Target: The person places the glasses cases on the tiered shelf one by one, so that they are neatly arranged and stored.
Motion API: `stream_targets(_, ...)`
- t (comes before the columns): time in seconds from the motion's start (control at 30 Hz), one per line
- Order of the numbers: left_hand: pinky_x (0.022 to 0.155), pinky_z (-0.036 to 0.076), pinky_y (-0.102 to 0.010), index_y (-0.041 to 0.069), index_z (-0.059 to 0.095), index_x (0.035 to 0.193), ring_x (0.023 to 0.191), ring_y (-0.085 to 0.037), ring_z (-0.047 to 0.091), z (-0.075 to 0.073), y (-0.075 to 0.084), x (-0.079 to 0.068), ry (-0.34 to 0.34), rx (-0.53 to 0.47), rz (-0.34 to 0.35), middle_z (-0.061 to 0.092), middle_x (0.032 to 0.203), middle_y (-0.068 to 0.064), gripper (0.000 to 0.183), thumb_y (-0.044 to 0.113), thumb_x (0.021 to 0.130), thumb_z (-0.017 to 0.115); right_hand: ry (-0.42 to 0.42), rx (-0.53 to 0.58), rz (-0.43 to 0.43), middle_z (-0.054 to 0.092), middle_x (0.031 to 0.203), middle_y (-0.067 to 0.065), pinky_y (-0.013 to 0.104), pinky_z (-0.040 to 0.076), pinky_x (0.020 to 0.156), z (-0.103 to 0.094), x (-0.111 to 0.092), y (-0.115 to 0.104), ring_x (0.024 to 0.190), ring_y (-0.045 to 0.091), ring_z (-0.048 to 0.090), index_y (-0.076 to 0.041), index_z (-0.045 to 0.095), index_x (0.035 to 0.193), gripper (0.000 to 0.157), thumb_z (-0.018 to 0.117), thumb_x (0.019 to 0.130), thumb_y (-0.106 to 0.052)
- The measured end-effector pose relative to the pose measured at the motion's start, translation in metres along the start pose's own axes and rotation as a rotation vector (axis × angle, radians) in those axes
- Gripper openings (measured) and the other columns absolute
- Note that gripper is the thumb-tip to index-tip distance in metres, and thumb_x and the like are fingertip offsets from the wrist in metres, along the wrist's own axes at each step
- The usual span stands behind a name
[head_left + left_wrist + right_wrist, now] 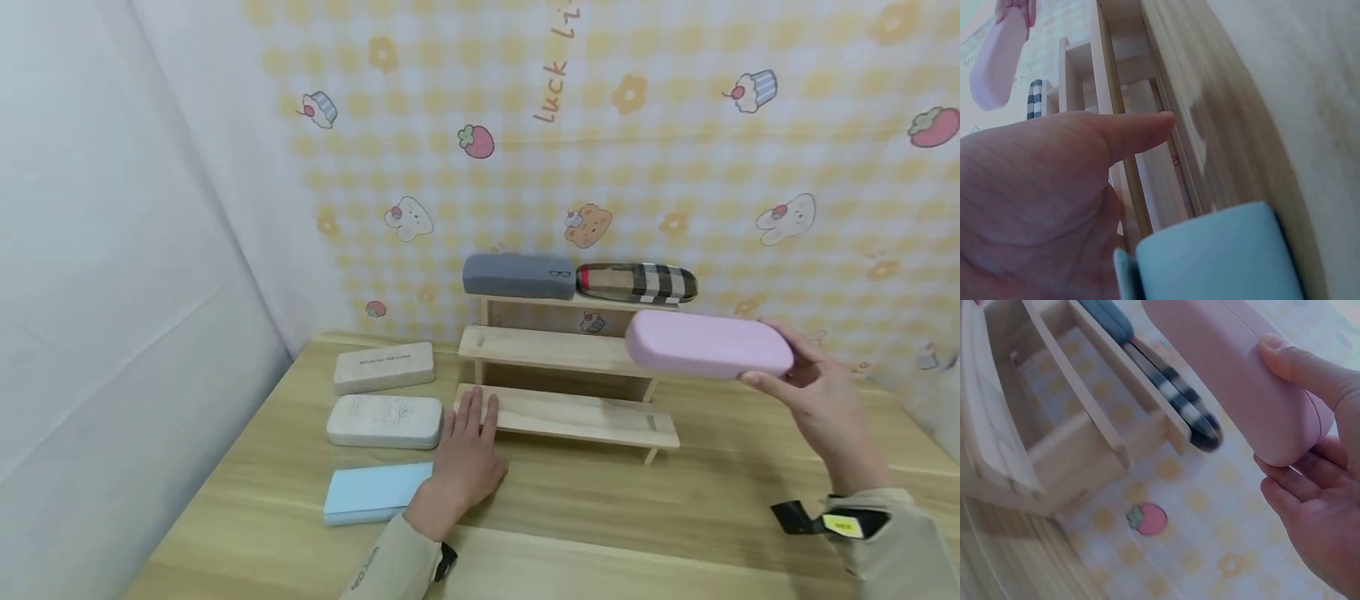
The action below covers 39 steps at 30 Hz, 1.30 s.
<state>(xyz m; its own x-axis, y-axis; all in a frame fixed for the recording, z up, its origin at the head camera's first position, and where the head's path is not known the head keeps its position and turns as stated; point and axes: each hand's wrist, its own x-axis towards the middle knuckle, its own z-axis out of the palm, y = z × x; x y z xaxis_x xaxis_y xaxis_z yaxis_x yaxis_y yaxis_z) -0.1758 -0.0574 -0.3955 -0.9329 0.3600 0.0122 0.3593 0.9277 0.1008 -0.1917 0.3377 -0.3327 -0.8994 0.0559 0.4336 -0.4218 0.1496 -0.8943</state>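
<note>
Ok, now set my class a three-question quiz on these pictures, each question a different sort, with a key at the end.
1. Multiple choice: on the wooden rack, which shelf bears the grey case? A: bottom. B: middle. C: top.
2. True or false: the left hand is holding up the pink case.
3. Count: how many cases lie on the table?

Key:
1. C, beside the checked case.
2. False; the right hand holds the pink case.
3. Three: the beige case, the white case and the light blue case.

Open room over middle shelf (547,345), gray case (513,277) and plaid case (637,283) blocking top shelf (607,305), free counter (600,500) in front
</note>
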Motion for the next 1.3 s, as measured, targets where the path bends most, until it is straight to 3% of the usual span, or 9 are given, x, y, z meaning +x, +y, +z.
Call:
stream_targets(0.17,0.108,0.020,-0.048,0.000,0.021,0.146,0.139,-0.035,0.012,0.000,-0.001,0.002,0.055,0.026,0.027,0.014,0.150,-0.025,0.079,0.038,0.089,0.060,0.008,-0.179,0.090,0.043,0.137,0.005,0.007,0.041,0.081,0.034,0.005,-0.014,0.110,0.005,0.048,-0.014,0.042,0.141,0.069,0.070,0.081,0.002)
stream_targets(0.33,0.108,0.021,-0.048,0.000,0.021,0.146,0.138,-0.035,0.013,-0.003,-0.001,0.005,0.054,0.044,0.025,0.015,0.150,-0.025,0.079,0.038,0.089,0.060,-0.021,-0.324,0.119,0.042,0.139,0.014,0.009,0.038,0.088,0.070,0.015,-0.023,0.114,0.009,0.049,-0.016,0.042,0.141,0.070,0.075,0.079,-0.013)
stream_targets(0.5,0.108,0.020,-0.047,0.001,0.019,0.147,0.139,-0.034,0.011,-0.001,-0.001,0.004,0.024,0.057,0.019,0.013,0.151,-0.024,0.079,0.040,0.091,0.057,-0.035,-0.318,0.108,0.044,0.138,0.017,0.010,0.037,0.090,0.102,0.015,-0.015,0.116,0.020,0.051,-0.008,0.041,0.141,0.074,0.077,0.077,-0.017)
stream_targets(0.63,0.108,0.020,-0.047,0.001,0.021,0.147,0.139,-0.034,0.012,0.005,-0.002,-0.005,0.014,0.053,0.004,0.013,0.150,-0.024,0.077,0.040,0.091,0.057,-0.053,-0.273,0.124,0.047,0.134,0.017,0.010,0.039,0.087,0.131,0.009,-0.005,0.113,0.025,0.052,-0.006,0.039,0.142,0.079,0.079,0.075,-0.021)
stream_targets(0.87,0.106,0.023,-0.049,0.000,0.023,0.145,0.137,-0.036,0.017,0.015,-0.005,-0.022,0.038,0.015,0.003,0.017,0.149,-0.025,0.078,0.036,0.088,0.062,-0.091,-0.144,0.113,0.050,0.131,0.014,0.016,0.040,0.091,0.176,0.001,0.005,0.118,0.022,0.050,-0.005,0.045,0.137,0.075,0.081,0.073,-0.018)
stream_targets(1.0,0.106,0.024,-0.049,0.000,0.023,0.146,0.137,-0.036,0.018,0.012,-0.007,-0.016,0.062,0.042,0.011,0.018,0.149,-0.025,0.079,0.037,0.088,0.062,-0.079,-0.131,0.094,0.050,0.132,0.011,0.021,0.039,0.094,0.189,0.009,0.005,0.120,0.019,0.049,-0.005,0.045,0.137,0.075,0.081,0.073,-0.019)
stream_targets(1.2,0.107,0.022,-0.047,0.001,0.021,0.147,0.138,-0.035,0.015,0.002,-0.006,-0.005,0.043,0.068,-0.002,0.016,0.150,-0.024,0.079,0.040,0.089,0.059,-0.076,-0.180,0.058,0.046,0.133,0.022,0.034,0.040,0.096,0.199,0.019,-0.021,0.120,0.028,0.048,0.006,0.038,0.138,0.071,0.075,0.078,-0.006)
stream_targets(1.3,0.108,0.021,-0.047,0.001,0.020,0.147,0.138,-0.035,0.013,0.002,-0.004,-0.004,0.029,0.071,0.000,0.015,0.150,-0.023,0.079,0.041,0.090,0.058,-0.066,-0.181,0.044,0.046,0.133,0.020,0.039,0.038,0.098,0.202,0.020,-0.010,0.120,0.028,0.047,0.003,0.037,0.139,0.072,0.075,0.079,-0.010)
